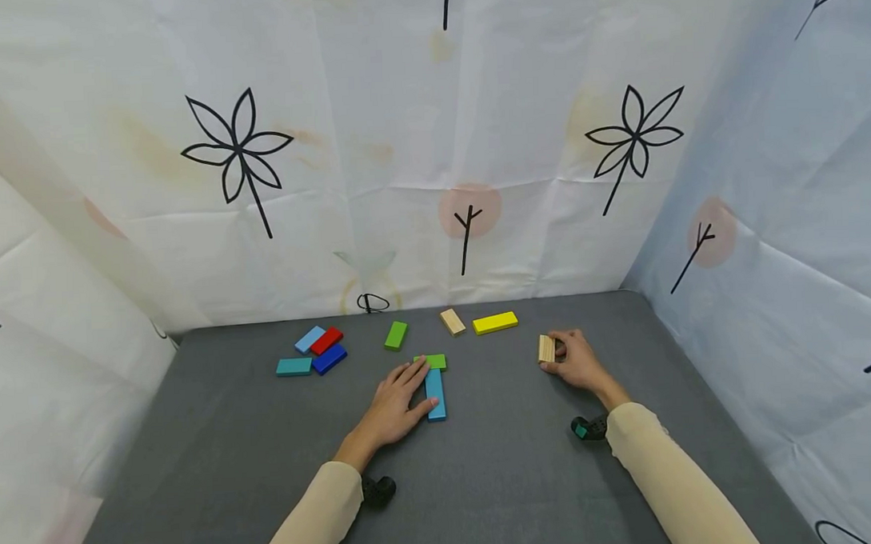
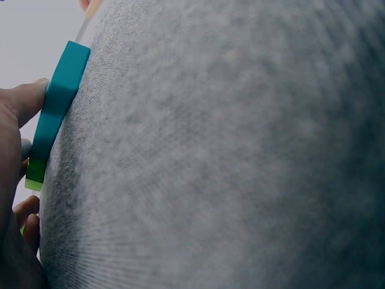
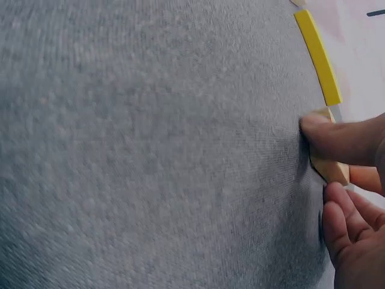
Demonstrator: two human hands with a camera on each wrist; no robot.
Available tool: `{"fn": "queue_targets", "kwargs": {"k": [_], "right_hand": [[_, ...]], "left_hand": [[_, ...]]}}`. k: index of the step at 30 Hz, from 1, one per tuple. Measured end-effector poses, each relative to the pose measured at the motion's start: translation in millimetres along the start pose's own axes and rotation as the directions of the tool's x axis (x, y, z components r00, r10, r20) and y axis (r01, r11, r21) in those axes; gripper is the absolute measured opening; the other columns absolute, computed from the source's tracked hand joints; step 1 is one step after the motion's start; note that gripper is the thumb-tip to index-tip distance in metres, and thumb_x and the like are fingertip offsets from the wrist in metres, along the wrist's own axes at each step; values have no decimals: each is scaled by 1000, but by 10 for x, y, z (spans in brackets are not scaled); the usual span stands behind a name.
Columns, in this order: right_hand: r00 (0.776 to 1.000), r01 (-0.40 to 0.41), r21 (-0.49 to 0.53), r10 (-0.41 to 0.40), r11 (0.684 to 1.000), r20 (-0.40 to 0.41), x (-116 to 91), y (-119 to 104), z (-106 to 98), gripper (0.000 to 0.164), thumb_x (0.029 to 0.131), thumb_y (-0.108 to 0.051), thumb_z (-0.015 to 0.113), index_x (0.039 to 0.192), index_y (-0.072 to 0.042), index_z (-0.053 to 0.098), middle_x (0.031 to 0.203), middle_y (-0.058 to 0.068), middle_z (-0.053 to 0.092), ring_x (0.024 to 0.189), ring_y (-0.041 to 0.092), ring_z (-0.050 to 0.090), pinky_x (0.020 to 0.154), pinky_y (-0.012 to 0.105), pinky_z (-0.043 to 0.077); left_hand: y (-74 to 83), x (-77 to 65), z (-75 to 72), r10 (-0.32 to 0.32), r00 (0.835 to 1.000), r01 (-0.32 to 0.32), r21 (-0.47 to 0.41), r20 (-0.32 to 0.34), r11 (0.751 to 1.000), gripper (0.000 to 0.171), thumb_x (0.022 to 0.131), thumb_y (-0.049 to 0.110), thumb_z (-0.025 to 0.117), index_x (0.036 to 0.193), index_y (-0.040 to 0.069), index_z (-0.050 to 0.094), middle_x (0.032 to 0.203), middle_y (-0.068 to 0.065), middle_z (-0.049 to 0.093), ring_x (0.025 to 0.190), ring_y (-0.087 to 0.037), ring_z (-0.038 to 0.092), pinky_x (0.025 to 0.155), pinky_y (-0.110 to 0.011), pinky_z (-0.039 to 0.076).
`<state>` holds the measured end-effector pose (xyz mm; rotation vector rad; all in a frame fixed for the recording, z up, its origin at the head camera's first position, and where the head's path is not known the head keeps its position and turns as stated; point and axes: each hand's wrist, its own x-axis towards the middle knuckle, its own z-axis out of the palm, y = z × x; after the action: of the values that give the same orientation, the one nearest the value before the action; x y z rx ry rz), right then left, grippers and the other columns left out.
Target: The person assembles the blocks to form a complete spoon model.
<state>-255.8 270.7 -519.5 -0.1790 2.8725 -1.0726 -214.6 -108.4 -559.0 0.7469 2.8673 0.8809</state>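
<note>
Well, in the head view my left hand [image 1: 391, 410] lay loosely spread, touching a light-green rectangular block [image 1: 437, 363] and a long blue rectangular block [image 1: 436, 392] set against it on grey cloth [image 1: 500, 470], while my right hand [image 1: 581, 366] pinched a pale wooden block [image 1: 546, 348]; the left wrist view showed my thumb [image 2: 29, 100] against the blue block; the right wrist view showed a long yellow rectangular block [image 3: 317, 57] beyond my grip

Prob. gap R of blue blk [image 1: 435, 385]
</note>
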Motion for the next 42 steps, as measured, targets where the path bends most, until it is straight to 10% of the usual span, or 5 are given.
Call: {"fn": "queue_targets", "kwargs": {"k": [17,31,42], "right_hand": [[987,162,27,-162,986,-22,-282,-454,306,69,82,-22,88,139,3,58,121,18,57,107,36,58,87,54,49],[941,283,226,-315,932,122,-561,-719,721,62,80,-33,89,133,-11,67,119,1,60,105,25,55,86,37,47],[911,287,271,-349,919,219,-693,-864,955,64,78,-39,89,133,-16,67,119,-6,57,114,21,51,100,50,41]], "left_hand": [[35,21,-26,-8,1000,8,3,9,1000,70,103,49,55,161,16,32,167,-1,24,150,-34,24,112,-65,25],[43,28,-30,9,1000,-9,9,-23,1000,69,102,48,56,159,15,36,166,-3,29,149,-36,27,111,-66,27],[56,-7,-32,-1,1000,1,-2,-16,1000,68,103,47,56,159,14,36,165,-3,29,150,-36,26,111,-66,26]]}}
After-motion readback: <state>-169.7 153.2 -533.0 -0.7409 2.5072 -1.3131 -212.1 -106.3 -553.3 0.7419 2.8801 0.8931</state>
